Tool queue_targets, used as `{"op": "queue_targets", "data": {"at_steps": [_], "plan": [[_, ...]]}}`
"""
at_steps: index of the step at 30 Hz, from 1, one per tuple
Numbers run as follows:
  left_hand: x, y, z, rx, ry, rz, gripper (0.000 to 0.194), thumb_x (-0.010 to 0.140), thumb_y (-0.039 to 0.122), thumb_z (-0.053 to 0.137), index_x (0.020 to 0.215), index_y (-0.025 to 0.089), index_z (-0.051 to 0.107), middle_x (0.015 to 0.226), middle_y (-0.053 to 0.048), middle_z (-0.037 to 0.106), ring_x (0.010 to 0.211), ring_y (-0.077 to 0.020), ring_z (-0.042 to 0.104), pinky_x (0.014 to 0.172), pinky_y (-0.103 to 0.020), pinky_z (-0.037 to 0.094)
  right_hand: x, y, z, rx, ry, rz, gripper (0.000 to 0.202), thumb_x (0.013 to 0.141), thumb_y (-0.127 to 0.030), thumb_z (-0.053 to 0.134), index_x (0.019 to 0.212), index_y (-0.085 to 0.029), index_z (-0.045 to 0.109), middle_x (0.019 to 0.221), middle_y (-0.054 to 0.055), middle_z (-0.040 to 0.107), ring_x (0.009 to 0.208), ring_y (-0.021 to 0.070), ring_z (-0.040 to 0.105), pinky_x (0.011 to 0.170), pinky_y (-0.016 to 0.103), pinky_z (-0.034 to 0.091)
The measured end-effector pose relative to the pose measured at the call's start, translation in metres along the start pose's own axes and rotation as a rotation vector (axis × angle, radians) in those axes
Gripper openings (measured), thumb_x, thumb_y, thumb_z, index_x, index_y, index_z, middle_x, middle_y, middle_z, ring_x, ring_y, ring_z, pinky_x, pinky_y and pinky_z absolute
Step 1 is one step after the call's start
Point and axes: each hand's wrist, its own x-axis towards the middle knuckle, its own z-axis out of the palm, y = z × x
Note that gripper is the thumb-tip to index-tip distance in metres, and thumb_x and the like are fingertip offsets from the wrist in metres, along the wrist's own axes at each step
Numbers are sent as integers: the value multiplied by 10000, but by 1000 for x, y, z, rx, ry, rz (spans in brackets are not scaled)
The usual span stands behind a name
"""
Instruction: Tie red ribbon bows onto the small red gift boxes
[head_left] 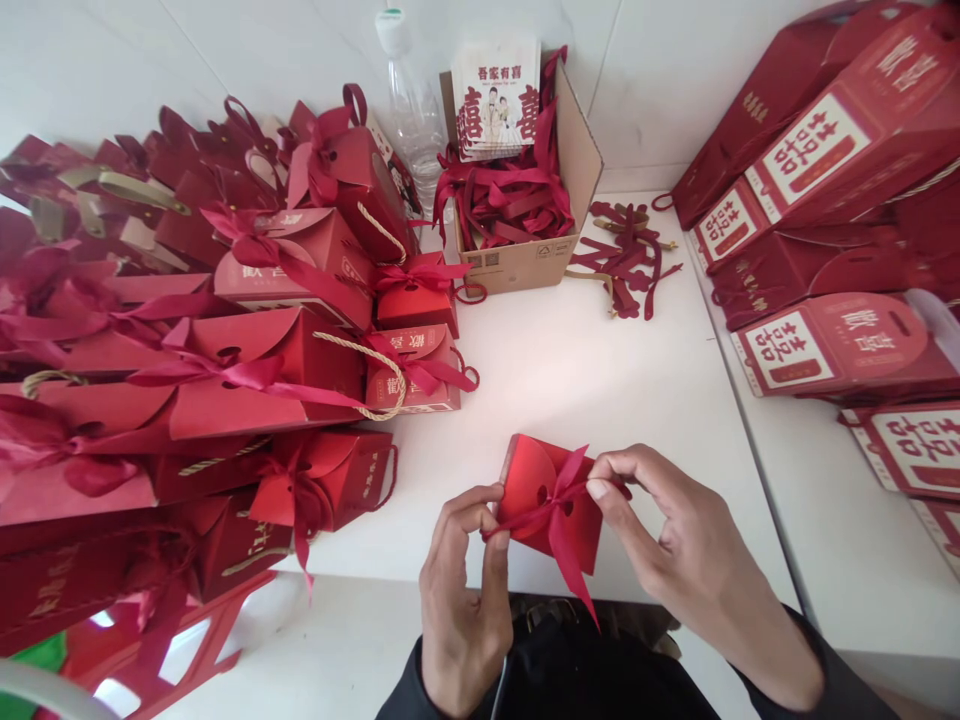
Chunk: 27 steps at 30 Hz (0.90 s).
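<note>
A small red gift box (525, 475) sits on the white table just in front of me. Across its top runs a dark pink ribbon (564, 530), knotted into a bow near the round hole, with one tail hanging over the near edge. On the box's left side, my left hand (465, 570) pinches a loop of the ribbon between thumb and fingers. At the right, my right hand (675, 540) is closed on the ribbon's other loop, thumb against forefinger.
Finished-looking red boxes with bows (255, 340) crowd the left side. At the back stand a cardboard box (517, 265) of ribbons and cards and a clear plastic bottle (412, 100). Loose dark red straps (626, 255) lie beside it. More red boxes (832, 340) are stacked on the right.
</note>
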Motion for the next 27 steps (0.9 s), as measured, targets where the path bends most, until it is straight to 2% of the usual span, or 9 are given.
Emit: {"op": "queue_targets", "data": {"at_steps": [4,7,10,13,15,19,22,24,27], "plan": [[0,0,-1,-110,-22,-113,95,1067,245,527,1015,270,602,1174,-22,715,1146,-150,679,920,-241,536,0,0,1,32,5,36,203,1054,-444,538,946,-286,606,852,-10,680,598,147,551,411,252,365],[0,1,-7,-176,-48,-152,152,1087,274,490,1044,267,635,1200,-39,716,1161,-169,677,959,-278,535,2,-1,-1,41,-3,51,195,1037,-439,568,935,-289,641,905,4,712,751,178,654,488,254,458],[-1,1,-13,-161,7,-146,221,1100,277,443,1184,281,647,1250,-52,703,1206,-178,664,980,-294,537,2,-1,-6,28,17,62,215,1023,-480,591,970,-296,688,952,18,741,851,209,687,641,294,543],[0,4,-16,-88,53,-67,207,1085,248,464,1200,286,632,1273,-52,687,1237,-183,648,978,-299,541,4,0,-10,12,67,46,255,1016,-521,591,991,-296,707,932,26,750,794,215,679,622,314,538],[4,10,-13,-51,23,-16,189,1076,230,472,1160,288,632,1286,-51,673,1241,-189,641,958,-306,549,7,1,-10,-13,103,19,251,1012,-516,596,992,-296,715,939,33,753,811,226,684,631,327,539],[21,25,1,-50,-98,-25,158,1047,244,541,1173,308,612,1352,-48,615,1298,-197,597,1023,-346,540,20,-1,-5,-63,150,-73,236,990,-499,639,1029,-288,737,1002,58,730,960,260,680,828,402,561],[31,32,12,-22,-172,24,262,981,192,626,1222,288,590,1359,-78,587,1343,-222,563,1097,-401,508,29,-6,0,-69,106,-122,152,974,-412,668,996,-282,745,964,60,688,973,260,667,806,388,564],[33,32,17,-9,-185,33,275,966,135,602,1207,267,599,1361,-97,575,1333,-226,574,1086,-406,518,33,-9,2,-40,82,-142,115,986,-344,646,943,-281,731,940,49,672,955,242,667,774,359,561],[30,29,19,1,-185,4,222,974,108,553,1123,255,629,1383,-113,563,1298,-238,606,1021,-403,556,35,-13,0,14,146,-136,130,1000,-341,635,920,-278,715,945,37,674,916,220,677,776,345,556]]}}
